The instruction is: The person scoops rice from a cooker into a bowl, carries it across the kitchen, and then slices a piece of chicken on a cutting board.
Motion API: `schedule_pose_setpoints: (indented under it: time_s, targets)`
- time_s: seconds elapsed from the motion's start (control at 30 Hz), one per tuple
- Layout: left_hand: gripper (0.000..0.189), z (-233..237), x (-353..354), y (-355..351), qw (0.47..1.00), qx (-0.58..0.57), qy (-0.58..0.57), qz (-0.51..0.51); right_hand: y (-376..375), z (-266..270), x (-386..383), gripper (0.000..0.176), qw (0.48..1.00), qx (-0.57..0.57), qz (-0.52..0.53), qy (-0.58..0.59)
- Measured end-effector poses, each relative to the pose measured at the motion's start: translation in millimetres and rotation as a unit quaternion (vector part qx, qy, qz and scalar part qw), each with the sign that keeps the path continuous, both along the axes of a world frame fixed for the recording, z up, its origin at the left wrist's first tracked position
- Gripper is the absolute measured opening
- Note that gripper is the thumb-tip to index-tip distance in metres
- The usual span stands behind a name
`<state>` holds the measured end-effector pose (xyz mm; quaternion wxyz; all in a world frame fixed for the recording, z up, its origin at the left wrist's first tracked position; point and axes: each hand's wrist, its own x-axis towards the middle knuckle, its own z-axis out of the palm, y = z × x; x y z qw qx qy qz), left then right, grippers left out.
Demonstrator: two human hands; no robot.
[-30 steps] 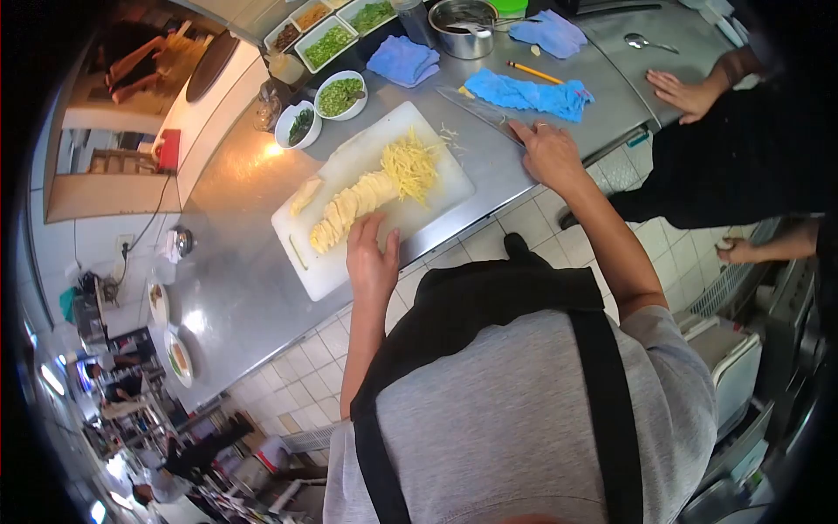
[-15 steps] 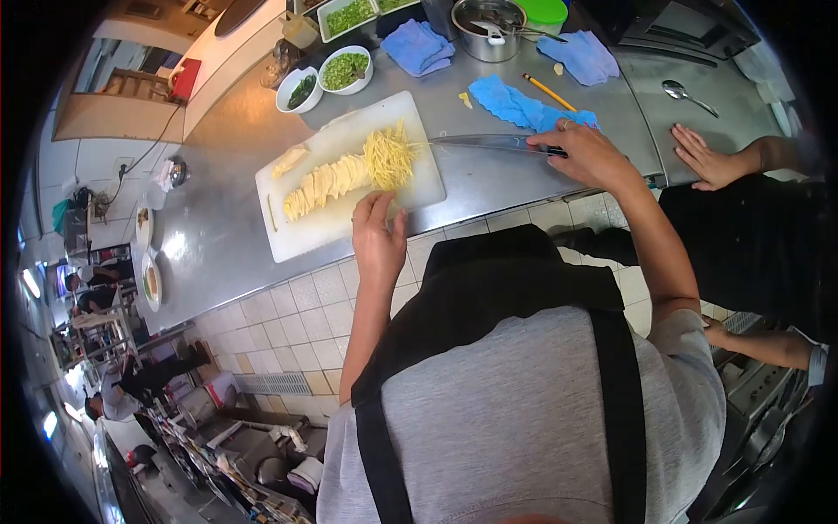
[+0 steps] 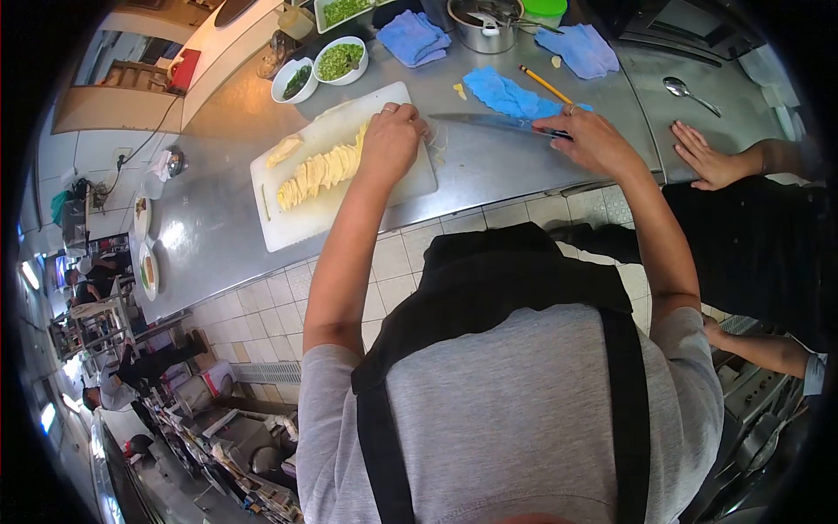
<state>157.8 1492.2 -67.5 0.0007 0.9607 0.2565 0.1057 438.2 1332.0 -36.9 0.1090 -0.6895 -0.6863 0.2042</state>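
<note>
On the white cutting board (image 3: 297,229) lies an overlapping row of thin pale-yellow ginger slices (image 3: 319,175). An uncut peeled ginger piece (image 3: 285,150) rests near the board's far left side. My left hand (image 3: 393,144) is over the board's right part, its fingers curled down on the ginger shreds, which it almost wholly covers. A few loose strands (image 3: 439,144) lie on the steel just right of the board. My right hand (image 3: 595,140) grips the handle of a knife (image 3: 489,120), whose blade points left toward the board, low over the counter.
Behind the board stand white bowls of chopped greens (image 3: 340,61) and dark green leaves (image 3: 295,80). Blue cloths (image 3: 499,92), a yellow pencil (image 3: 546,85), a steel pot (image 3: 484,33) and a spoon (image 3: 690,94) lie beyond. At right, another person's hand (image 3: 711,157) rests on the counter.
My left hand has moved up and right from the board's near edge onto the pile of ginger shreds, closing over it. My right hand still holds the knife in nearly the same place.
</note>
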Motion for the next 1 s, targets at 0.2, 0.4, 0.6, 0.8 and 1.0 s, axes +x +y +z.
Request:
schedule_pose_setpoints:
  time_s: [0.2, 0.4, 0.6, 0.8, 1.0]
  targets:
    - [0.007, 11, -11, 6, 0.999, -0.005, -0.029, -0.033, -33, 15, -8, 0.033, 0.999, -0.027, 0.035, 0.018]
    - [0.012, 13, -30, 5, 0.998, -0.009, -0.039, 0.038, -44, -7, 8, 0.033, 0.995, -0.007, 0.012, 0.096]
    - [0.028, 21, -19, -35, 0.997, -0.042, -0.040, 0.042, -33, 0, 2, 0.036, 0.975, -0.105, -0.077, 0.179]
    - [0.023, -1, 3, -51, 0.997, -0.040, 0.047, 0.042, -33, -28, 4, 0.037, 0.960, -0.117, -0.039, 0.253]
    - [0.008, -20, 1, -50, 0.998, -0.021, -0.014, 0.058, -43, -15, 0, 0.036, 0.948, -0.211, -0.022, 0.235]
